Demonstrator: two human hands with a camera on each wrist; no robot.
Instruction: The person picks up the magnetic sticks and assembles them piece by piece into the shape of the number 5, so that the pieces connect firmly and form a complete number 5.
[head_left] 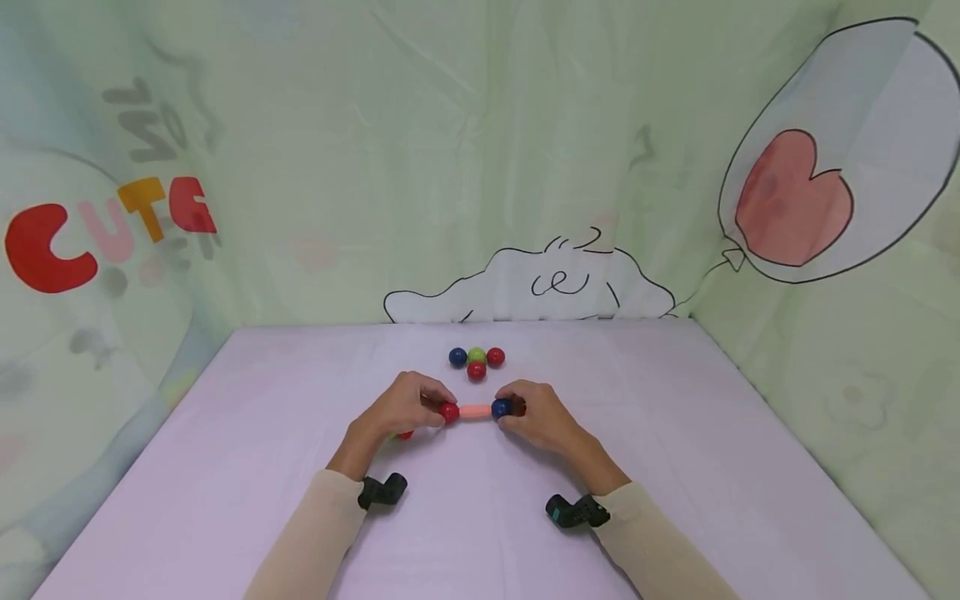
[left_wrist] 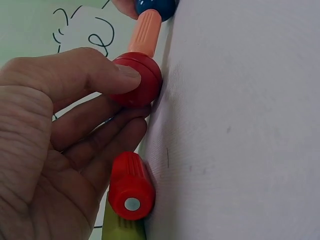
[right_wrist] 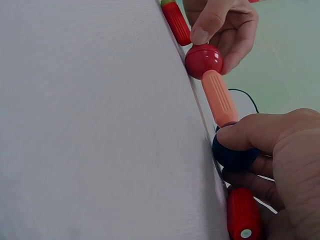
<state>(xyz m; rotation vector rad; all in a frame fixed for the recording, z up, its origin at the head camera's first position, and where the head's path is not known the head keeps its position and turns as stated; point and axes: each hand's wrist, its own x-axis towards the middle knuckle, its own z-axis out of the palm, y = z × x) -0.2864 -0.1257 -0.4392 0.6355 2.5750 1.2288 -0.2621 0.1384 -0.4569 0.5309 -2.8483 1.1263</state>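
My left hand point(head_left: 405, 404) pinches a red ball point(left_wrist: 145, 82) between thumb and fingers. A ribbed salmon-coloured rod point(head_left: 475, 412) runs from that ball to a dark blue ball point(head_left: 500, 407), which my right hand point(head_left: 543, 414) pinches from the other side. Ball, rod and ball form one straight line low over the table. Under my left palm lies a short red rod point(left_wrist: 131, 185) with a pale round disc in its end, beside a green rod point(left_wrist: 122, 230). Another red rod point(right_wrist: 244, 215) lies by my right fingers, close behind the blue ball.
Farther back on the pale table point(head_left: 600, 358) sits a cluster of balls: a blue ball point(head_left: 457, 357), a green ball point(head_left: 477, 356), a red ball point(head_left: 496, 357) and a second red ball point(head_left: 476, 371) in front. Printed cloth point(head_left: 315, 167) hangs behind and at both sides.
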